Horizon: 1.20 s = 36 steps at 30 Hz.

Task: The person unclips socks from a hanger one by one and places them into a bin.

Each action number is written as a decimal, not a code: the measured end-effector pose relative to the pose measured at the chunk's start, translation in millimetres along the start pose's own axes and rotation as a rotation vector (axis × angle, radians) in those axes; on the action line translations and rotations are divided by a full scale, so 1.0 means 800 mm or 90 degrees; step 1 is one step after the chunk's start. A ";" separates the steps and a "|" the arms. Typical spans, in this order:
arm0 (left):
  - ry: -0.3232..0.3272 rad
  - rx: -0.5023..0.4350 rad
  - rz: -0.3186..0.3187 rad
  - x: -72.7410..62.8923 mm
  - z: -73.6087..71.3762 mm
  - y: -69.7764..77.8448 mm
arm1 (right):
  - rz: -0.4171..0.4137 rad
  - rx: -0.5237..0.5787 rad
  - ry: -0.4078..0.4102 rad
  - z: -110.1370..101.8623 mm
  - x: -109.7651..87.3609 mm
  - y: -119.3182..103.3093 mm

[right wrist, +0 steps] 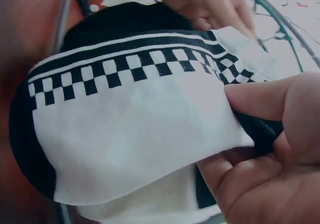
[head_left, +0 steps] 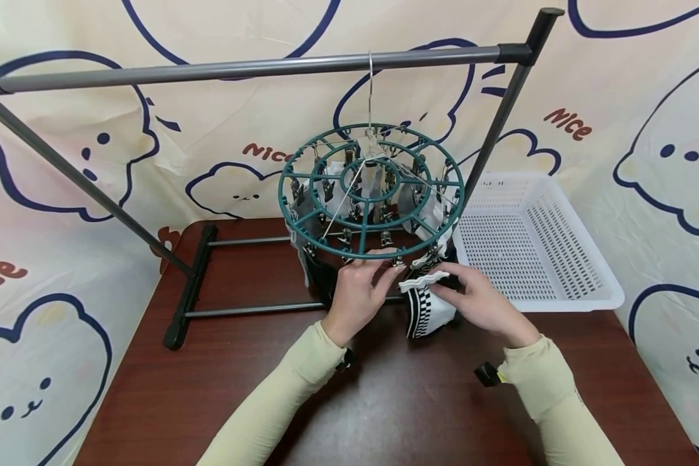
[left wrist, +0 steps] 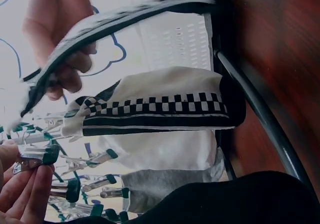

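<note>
My left hand (head_left: 358,294) is at the near rim of a round green clip hanger (head_left: 363,241). Its thumb and fingers pinch a metal clip (left wrist: 37,156) with green tips. Beside it, my right hand (head_left: 483,301) holds a white and black sock (head_left: 428,310) with a checkered band, thumb on one side and fingers on the other, near the cuff. In the left wrist view, this sock shows edge-on above a similar checkered sock (left wrist: 160,101) hanging from the hanger. A white sock (left wrist: 165,149) and a grey sock (left wrist: 150,184) hang beyond that one.
The hanger's hook sits over the grey top bar (head_left: 256,69) of a rack standing on the brown table (head_left: 384,401). A white perforated basket (head_left: 571,303) is at the right. Several other metal clips dangle from the rings. Patterned cloth (head_left: 35,246) surrounds the table.
</note>
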<state>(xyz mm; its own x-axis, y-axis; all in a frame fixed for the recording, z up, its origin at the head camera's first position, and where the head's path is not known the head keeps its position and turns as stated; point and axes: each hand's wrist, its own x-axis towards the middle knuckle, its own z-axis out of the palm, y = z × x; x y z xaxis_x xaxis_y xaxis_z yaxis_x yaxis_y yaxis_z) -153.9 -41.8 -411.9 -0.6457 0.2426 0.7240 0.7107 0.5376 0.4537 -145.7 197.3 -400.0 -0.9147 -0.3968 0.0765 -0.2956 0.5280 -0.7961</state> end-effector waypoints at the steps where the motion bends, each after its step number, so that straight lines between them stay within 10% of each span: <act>1: 0.001 0.000 0.000 0.000 0.000 0.000 | 0.000 0.006 0.010 -0.005 -0.001 -0.002; 17: 0.008 -0.019 0.006 -0.001 -0.003 -0.005 | 0.003 0.124 0.136 -0.093 -0.007 0.001; 24: 0.013 -0.016 0.001 -0.002 -0.005 -0.006 | -0.001 0.318 0.158 -0.123 0.006 0.028; 36: 0.014 -0.032 -0.008 -0.004 -0.004 -0.007 | 0.126 0.336 0.252 -0.185 0.028 0.053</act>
<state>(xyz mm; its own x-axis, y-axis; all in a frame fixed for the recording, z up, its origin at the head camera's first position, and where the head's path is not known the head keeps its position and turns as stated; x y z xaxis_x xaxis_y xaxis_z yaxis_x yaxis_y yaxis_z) -154.5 -48.4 -415.2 -0.6490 0.2174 0.7290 0.7157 0.4993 0.4883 -219.3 322.0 -343.1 -0.9991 0.0273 0.0325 -0.0301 0.0858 -0.9959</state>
